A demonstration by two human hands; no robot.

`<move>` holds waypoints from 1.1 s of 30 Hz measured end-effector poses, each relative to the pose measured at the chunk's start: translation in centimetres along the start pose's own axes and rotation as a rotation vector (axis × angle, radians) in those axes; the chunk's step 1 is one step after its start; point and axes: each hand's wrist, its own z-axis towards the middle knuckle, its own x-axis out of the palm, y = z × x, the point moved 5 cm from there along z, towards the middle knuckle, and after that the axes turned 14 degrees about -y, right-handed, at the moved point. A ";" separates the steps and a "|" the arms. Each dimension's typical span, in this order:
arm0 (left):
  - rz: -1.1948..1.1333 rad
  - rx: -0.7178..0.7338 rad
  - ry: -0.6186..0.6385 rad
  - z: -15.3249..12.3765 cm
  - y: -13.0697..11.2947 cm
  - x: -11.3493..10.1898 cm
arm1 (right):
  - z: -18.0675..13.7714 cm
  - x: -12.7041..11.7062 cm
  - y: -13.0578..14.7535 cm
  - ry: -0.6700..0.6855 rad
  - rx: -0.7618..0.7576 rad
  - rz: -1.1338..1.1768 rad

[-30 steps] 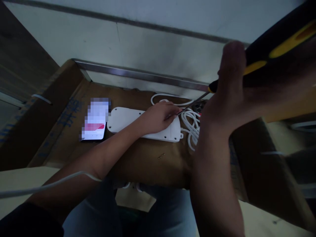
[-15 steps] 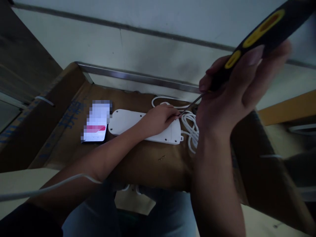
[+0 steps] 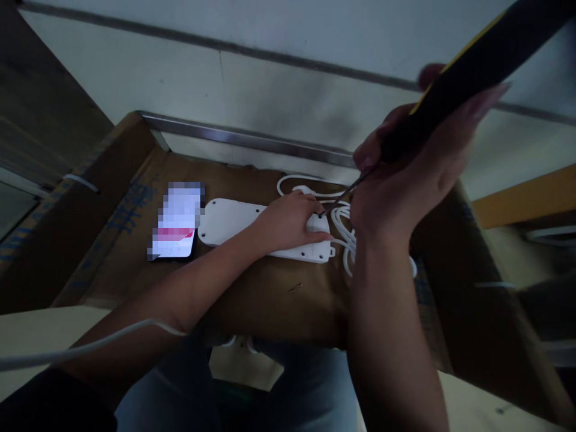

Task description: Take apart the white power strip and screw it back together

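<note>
A white power strip point(image 3: 229, 219) lies with its underside up, screw holes near its edges. My left hand point(image 3: 290, 222) is on its right part, fingers toward the far edge and thumb apart on the surface, holding it down. Close to the camera, my right hand point(image 3: 405, 180) is wrapped round the black and yellow handle of a screwdriver point(image 3: 468, 72). The thin shaft slants down left, and its tip is at a hole near the strip's far right corner, beside my left fingers. Whether it sits in a screw I cannot tell. Small screws point(image 3: 296, 288) lie in front of the strip.
A lit phone point(image 3: 173, 222) lies left of the strip. Coiled white cable point(image 3: 344, 225) lies at its right, partly behind my right wrist. The cardboard surface point(image 3: 252, 300) has raised sides. Another white cable point(image 3: 90, 345) crosses over my left forearm. A metal rail point(image 3: 243, 140) runs behind.
My left thumb and fingers have spread apart, away from the screwdriver tip. The tip has moved slightly left and down to the hole. My right hand has turned the handle and shifted left.
</note>
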 end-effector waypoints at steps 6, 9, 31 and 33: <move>0.027 -0.038 -0.014 0.0 0.4 0.2 | 0.1 -0.2 0.2 -0.035 -0.051 0.023; 0.041 -0.040 -0.004 0.0 0.4 0.2 | 0.2 -0.3 -0.2 -0.009 -0.018 0.000; 0.069 -0.036 0.008 0.0 0.2 0.1 | -0.2 0.0 -1.5 0.139 0.036 -0.058; 0.070 -0.040 0.011 -0.1 0.3 0.2 | 0.0 -0.2 -1.5 0.088 0.020 -0.055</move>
